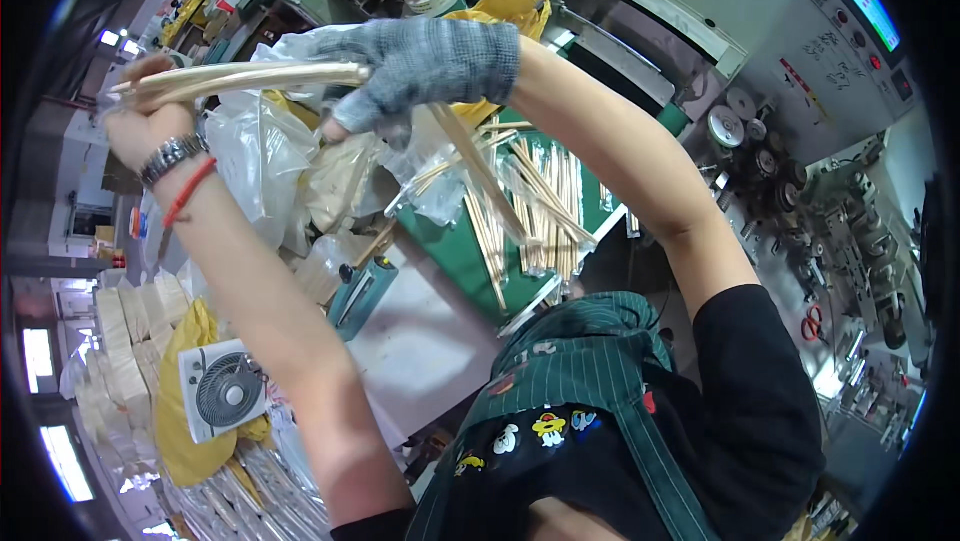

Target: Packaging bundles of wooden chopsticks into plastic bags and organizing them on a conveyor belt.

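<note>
My left hand (152, 123), with a metal-banded watch and a red cord at the wrist, is closed round one end of a bundle of pale wooden chopsticks (250, 77). At the bundle's other end is my right hand (395, 66) in a grey fingerless glove, its palm against the stick ends. The right thumb points down, apart from the fingers, which are partly blurred. Beneath the right wrist, a blurred strip of sticks (482, 176) slants down toward the table. Several chopsticks in clear wrappers (550, 206) lie on the green work surface (425, 239).
Clear plastic bags (255, 156) crowd the area below the bundle. A teal tool-like device (362, 297) lies on the pale table (425, 351). At the lower left stands a small fan (226, 391) near stacked packs. A machine with a lit screen (868, 3) rises at right.
</note>
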`<state>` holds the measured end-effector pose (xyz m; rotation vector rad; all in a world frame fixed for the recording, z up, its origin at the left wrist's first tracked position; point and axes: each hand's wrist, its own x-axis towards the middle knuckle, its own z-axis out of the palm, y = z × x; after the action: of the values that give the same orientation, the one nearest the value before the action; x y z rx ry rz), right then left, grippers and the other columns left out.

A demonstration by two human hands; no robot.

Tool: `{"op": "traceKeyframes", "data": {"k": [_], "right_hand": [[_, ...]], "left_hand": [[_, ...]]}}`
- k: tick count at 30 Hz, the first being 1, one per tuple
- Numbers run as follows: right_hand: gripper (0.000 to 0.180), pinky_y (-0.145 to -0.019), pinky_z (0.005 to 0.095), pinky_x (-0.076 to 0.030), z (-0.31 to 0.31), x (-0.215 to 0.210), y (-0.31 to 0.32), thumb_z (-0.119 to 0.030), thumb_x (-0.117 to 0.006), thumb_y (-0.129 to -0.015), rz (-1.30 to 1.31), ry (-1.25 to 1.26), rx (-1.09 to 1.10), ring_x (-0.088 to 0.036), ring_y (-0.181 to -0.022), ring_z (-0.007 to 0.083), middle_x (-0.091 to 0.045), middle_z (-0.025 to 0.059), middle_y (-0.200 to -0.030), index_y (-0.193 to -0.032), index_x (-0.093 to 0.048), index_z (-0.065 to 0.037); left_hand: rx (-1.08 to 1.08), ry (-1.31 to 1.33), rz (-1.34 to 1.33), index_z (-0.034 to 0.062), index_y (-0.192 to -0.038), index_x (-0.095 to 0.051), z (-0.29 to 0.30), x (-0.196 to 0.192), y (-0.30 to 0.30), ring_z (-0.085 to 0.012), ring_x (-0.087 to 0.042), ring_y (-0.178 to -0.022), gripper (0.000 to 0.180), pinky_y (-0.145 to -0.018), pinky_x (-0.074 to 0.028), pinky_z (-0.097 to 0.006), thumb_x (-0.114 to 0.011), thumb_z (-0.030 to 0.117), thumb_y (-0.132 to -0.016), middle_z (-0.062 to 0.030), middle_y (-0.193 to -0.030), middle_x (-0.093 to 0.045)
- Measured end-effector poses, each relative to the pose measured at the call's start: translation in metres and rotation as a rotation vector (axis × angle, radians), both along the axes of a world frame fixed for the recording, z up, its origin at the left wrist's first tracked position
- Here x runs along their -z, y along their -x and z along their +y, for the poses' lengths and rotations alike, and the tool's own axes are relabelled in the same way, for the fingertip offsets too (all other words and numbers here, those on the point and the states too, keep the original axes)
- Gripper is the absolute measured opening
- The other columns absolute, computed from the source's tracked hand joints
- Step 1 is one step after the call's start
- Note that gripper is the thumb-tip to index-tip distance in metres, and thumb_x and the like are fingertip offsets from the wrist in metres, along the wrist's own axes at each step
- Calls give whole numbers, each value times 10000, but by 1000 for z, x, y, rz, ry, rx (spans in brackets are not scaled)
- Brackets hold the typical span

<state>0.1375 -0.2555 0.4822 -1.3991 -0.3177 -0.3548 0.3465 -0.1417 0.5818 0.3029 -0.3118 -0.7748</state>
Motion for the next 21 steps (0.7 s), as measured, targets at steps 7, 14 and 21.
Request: {"op": "traceKeyframes", "data": {"k": [7, 14, 21], "right_hand": [[285, -433, 196, -408, 18, -33, 2, -226, -627, -646, 273, 502, 280, -493, -485, 86, -501, 20, -565, -818, -533, -20], [288, -501, 183, -373, 1, 95, 44, -259, -623, -673, 303, 122, -178, -456, -595, 58, -507, -13, -659, -835, -551, -32], [382, -652, 299, -406, -21, 88, 16, -355, -602, -646, 148, 950, 181, -527, -707, 217, -561, 94, -750, -870, -555, -50]], "left_hand": [[-202, -329, -655, 0, -726, -514, -13, 62, 119, -235, -506, -861, 319, -804, -384, -350, -456, 308, -782, -156, -783, -554], [130, 61, -650, 47, -706, -454, 91, -24, 33, -82, -365, -449, 126, -415, -342, -192, -480, 153, -769, 30, -502, -313], [113, -1360, -1761, 12, -771, -581, 46, 115, 60, -63, -452, -551, 203, -499, -368, -206, -528, 184, -680, -34, -648, -542]]}}
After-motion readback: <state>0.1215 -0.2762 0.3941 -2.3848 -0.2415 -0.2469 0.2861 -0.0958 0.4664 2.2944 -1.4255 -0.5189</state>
